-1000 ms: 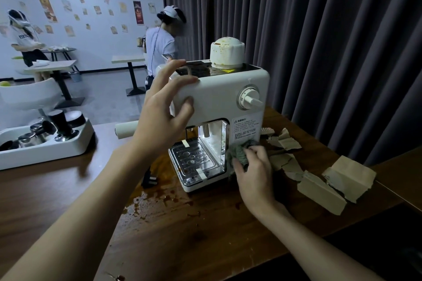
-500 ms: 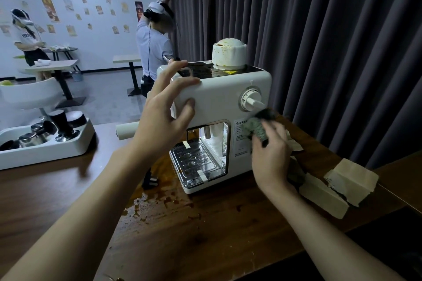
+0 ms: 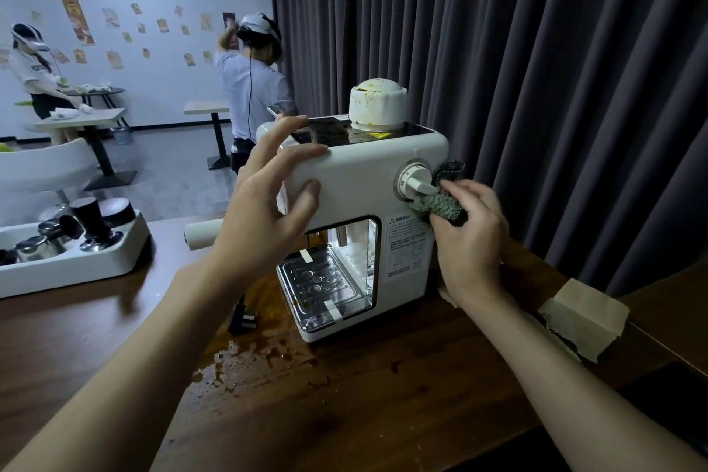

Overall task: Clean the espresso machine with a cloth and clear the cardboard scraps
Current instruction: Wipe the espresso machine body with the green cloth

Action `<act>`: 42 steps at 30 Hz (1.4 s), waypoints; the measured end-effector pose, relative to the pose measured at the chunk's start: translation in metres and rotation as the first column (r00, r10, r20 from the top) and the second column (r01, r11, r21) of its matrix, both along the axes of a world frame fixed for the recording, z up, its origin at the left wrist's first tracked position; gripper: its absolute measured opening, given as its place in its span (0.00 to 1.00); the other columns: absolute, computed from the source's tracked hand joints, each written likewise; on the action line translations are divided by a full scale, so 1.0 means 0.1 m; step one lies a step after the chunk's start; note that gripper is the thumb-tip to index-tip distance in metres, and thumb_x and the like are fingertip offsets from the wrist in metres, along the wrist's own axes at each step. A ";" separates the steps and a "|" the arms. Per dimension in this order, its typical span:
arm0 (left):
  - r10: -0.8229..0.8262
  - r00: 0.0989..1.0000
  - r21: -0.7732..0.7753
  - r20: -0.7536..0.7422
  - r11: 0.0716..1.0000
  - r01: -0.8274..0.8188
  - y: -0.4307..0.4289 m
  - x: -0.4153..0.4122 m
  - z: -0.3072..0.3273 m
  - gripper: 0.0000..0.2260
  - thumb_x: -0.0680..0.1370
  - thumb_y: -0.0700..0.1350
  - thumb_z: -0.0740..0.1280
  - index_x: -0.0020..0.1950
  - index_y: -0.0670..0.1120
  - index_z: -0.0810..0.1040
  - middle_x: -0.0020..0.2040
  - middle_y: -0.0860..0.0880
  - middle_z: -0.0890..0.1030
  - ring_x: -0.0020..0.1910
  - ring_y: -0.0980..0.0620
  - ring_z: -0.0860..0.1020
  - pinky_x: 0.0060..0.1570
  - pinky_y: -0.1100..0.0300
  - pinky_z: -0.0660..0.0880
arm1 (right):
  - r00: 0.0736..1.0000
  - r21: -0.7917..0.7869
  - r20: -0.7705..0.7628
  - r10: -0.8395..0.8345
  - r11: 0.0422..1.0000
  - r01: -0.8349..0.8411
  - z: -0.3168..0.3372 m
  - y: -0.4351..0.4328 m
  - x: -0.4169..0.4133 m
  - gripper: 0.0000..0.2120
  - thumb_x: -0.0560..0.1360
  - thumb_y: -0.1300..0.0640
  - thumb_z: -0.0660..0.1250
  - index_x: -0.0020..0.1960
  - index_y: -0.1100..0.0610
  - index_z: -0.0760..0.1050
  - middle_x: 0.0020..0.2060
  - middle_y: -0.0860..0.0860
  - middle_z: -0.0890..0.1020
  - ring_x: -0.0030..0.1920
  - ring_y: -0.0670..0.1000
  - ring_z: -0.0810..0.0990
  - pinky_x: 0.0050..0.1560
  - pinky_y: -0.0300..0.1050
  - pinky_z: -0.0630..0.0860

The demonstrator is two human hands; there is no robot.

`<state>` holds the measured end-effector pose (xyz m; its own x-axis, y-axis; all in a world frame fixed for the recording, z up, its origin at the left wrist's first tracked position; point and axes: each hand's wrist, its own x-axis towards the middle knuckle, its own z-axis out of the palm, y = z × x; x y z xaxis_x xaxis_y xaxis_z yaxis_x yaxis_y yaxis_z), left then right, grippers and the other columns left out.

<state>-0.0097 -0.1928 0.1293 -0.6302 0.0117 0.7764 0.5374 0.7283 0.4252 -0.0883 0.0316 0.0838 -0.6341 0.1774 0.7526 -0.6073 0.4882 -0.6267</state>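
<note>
A white espresso machine (image 3: 360, 180) stands on the dark wooden table (image 3: 344, 402), with a stained white cap on top and a round dial on its front right. My left hand (image 3: 268, 211) holds the machine's upper left corner, fingers over the top edge and thumb on the front. My right hand (image 3: 467, 241) grips a dark green cloth (image 3: 444, 203) and presses it against the machine's right front corner, just beside the dial. A cardboard scrap (image 3: 586, 314) lies on the table to the right; others are hidden behind my right arm.
Brown liquid is spilled on the table (image 3: 260, 360) in front of the machine, near a black plug (image 3: 243, 318). A white tray (image 3: 76, 261) with a tamper and metal parts sits at the left. Dark curtains hang behind. Two people stand by tables in the background.
My right hand has moved the cloth up the machine's front right side, from near the base to beside the dial. My left hand has kept its hold on the top corner.
</note>
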 end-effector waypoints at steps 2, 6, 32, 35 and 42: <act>-0.006 1.000 0.008 0.003 1.000 0.006 0.00 0.00 0.00 0.15 0.79 0.45 0.64 0.65 0.51 0.77 0.75 0.62 0.63 0.77 0.54 0.62 0.66 0.38 0.73 | 0.998 -0.009 0.036 0.048 0.999 -0.048 0.04 0.05 -0.01 0.23 0.70 0.71 0.71 0.63 0.60 0.78 0.61 0.53 0.75 0.59 0.43 0.71 0.58 0.21 0.64; -0.013 1.000 0.019 0.012 1.000 0.012 0.00 0.01 -0.01 0.15 0.79 0.46 0.64 0.65 0.51 0.77 0.76 0.59 0.63 0.77 0.54 0.61 0.66 0.38 0.73 | 0.963 -0.053 0.138 0.231 0.973 -0.226 0.20 0.15 -0.01 0.24 0.72 0.73 0.67 0.66 0.59 0.75 0.64 0.49 0.73 0.63 0.42 0.72 0.61 0.24 0.67; -0.007 1.000 0.012 0.019 1.000 0.007 0.00 0.02 -0.01 0.15 0.79 0.47 0.64 0.65 0.52 0.77 0.76 0.61 0.62 0.76 0.57 0.62 0.65 0.38 0.73 | 0.925 0.314 -0.045 0.377 0.885 -0.345 0.72 0.06 0.13 0.20 0.69 0.67 0.73 0.61 0.61 0.80 0.57 0.52 0.79 0.59 0.48 0.77 0.63 0.37 0.71; -0.006 1.000 0.005 0.024 1.000 0.005 -0.02 0.03 -0.01 0.15 0.79 0.47 0.65 0.65 0.53 0.76 0.75 0.63 0.62 0.76 0.60 0.61 0.66 0.38 0.73 | 0.946 0.363 -0.024 0.325 0.884 -0.294 0.65 0.02 0.10 0.20 0.69 0.63 0.75 0.61 0.57 0.80 0.59 0.50 0.78 0.60 0.52 0.75 0.64 0.47 0.71; -0.025 0.999 -0.002 0.031 1.000 0.025 -0.04 0.04 0.02 0.15 0.79 0.46 0.65 0.65 0.53 0.76 0.75 0.63 0.62 0.75 0.61 0.61 0.67 0.39 0.72 | 0.959 0.663 -0.226 0.173 0.748 0.021 0.33 -0.02 0.15 0.24 0.62 0.71 0.77 0.57 0.60 0.80 0.58 0.54 0.78 0.56 0.56 0.72 0.57 0.48 0.74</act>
